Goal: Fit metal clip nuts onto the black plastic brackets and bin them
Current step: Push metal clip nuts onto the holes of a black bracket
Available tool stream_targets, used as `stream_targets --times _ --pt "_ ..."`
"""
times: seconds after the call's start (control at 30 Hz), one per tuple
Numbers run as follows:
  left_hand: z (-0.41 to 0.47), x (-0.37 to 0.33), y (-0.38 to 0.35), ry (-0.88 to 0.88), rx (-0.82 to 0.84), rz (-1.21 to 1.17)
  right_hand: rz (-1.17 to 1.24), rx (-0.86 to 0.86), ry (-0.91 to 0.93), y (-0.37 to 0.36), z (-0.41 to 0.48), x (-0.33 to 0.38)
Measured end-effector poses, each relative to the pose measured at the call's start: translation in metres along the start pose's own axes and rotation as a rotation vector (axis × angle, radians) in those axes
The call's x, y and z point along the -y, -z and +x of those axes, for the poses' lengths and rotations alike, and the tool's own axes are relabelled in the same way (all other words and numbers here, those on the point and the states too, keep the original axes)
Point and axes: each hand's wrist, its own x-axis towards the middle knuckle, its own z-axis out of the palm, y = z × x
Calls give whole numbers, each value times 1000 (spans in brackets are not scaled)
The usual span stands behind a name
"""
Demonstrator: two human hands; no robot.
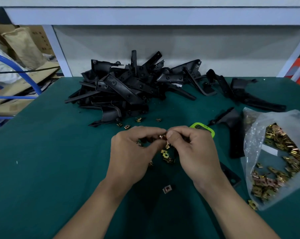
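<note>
In the head view, a small clip nut [163,136] sits where the two grips meet above the green tabletop [42,152]. The left grip [133,152] and right grip [195,152] both pinch it with curled fingertips. It is shiny, brass-coloured folded metal. Loose clip nuts [166,155] lie scattered just beneath the hands. Behind them is a tangled heap of matte black plastic brackets [128,87]. At right, a crinkled clear bag [252,135] holds many more nuts.

My fingertips [170,134] hide most of the clip nut [162,136] I pinch; my right hand [195,152] covers the green timer [203,128]'s near half.
</note>
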Motion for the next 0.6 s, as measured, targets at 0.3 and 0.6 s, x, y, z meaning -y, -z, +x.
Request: stream_targets --times 0.3,0.6 --pt "2 -2 9 -48 23 -127 247 172 -47 1 1 -4" --pt "4 1 7 -17 -43 -135 61 99 11 7 2 -1"
